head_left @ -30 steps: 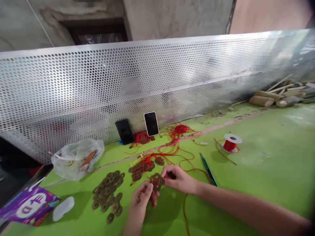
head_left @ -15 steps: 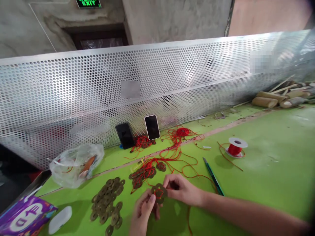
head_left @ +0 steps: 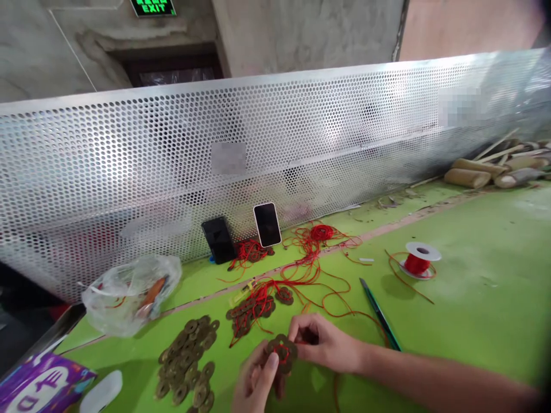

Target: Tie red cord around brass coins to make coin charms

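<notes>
My left hand pinches a ring of overlapping brass coins laced with red cord, its thumb on the front. At the ring's right edge, the fingers of my right hand are curled closed on the red cord; the cord between them is mostly hidden. Below that wrist a length of red cord hangs down. Loose holed coins lie heaped to the left. Behind my hands are finished-looking coin rings with tangled red cords.
A green craft knife and a spool of red cord lie to the right. Two phones lean against the perforated metal screen. A plastic bag, white case and purple packet are leftward. Bamboo pieces lie far right.
Both hands and the coin ring sit slightly lower and further right in view, and the camera has shifted a little. The red between the right fingers shows less now.
</notes>
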{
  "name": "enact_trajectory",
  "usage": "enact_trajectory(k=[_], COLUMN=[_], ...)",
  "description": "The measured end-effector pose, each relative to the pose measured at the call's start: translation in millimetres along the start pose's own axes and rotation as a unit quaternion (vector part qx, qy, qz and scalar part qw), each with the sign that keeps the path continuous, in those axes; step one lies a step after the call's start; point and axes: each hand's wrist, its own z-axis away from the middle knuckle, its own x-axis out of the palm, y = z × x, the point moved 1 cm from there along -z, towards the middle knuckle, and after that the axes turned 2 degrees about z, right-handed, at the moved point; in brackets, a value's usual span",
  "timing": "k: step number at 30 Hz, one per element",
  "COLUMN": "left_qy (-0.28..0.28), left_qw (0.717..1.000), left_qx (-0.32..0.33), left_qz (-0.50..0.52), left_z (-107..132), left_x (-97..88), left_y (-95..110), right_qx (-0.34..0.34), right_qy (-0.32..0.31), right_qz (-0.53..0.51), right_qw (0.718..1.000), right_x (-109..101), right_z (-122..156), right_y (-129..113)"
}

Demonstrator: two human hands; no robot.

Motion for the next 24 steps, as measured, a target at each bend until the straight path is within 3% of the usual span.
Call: enact_trajectory(k=[7, 13, 20, 24], left_qy=[-0.020, -0.071, 0.008, 0.015], left_qw=[0.999, 0.996, 0.997, 0.998], left_qx=[0.026, 0.020, 0.021, 0.022], left_qz=[0.005, 0.058, 0.067, 0.059], left_z=[-1, -8, -1, 1], left_x=[2.5, -1.0, 4.4, 6.8], left_y=[4, -4, 0, 4], right_qx=[-0.017, -0.042, -0.085, -0.115], right_qy=[-0.014, -0.007, 0.042, 0.043], right_qz=[0.048, 0.112, 0.211, 0.265], right_qw=[0.999, 0.993, 0.973, 0.956], right_x=[1, 6, 6, 6], right_z=[4, 8, 9, 11], right_y=[-4, -2, -11, -12])
